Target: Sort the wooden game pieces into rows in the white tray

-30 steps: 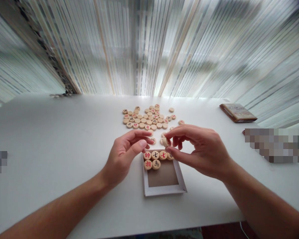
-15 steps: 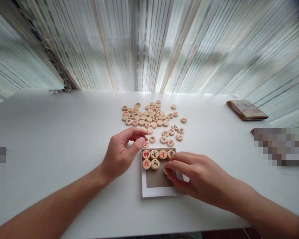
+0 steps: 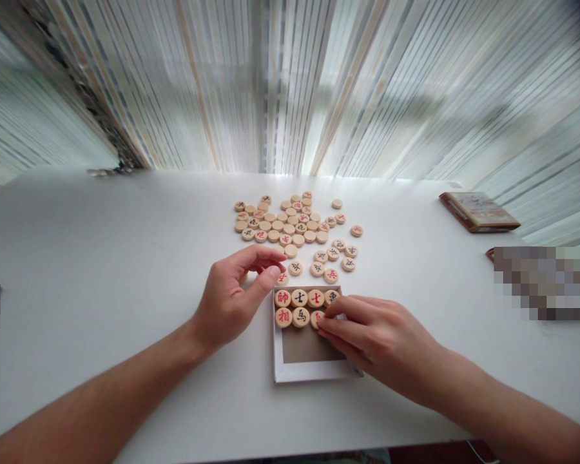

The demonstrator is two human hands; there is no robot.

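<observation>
Since the frame half a second earlier, our right hand has shifted slightly toward the left, bringing its red-marked disc from the tray's right part to third place in the second row, just beside the black-marked disc. We see this red-marked disc lying face up inside the tray, its character partly covered by our fingertips. Our right hand's fingers are drawn close together, their tips on the disc's right edge; the thumb is largely hidden, so we cannot tell whether they pinch it or merely rest on it. Our left hand is half open above the tray's far left corner, thumb and fingers curved with a gap between them and nothing in their hold. Four discs form the tray's far row, the rightmost partly behind our right hand; the brown floor shows nearer to us. Beyond the tray we note loose discs, some plain side up, others marked red or black, spread over the white surface. A box lies well apart at right; a striped curtain hangs behind.
</observation>
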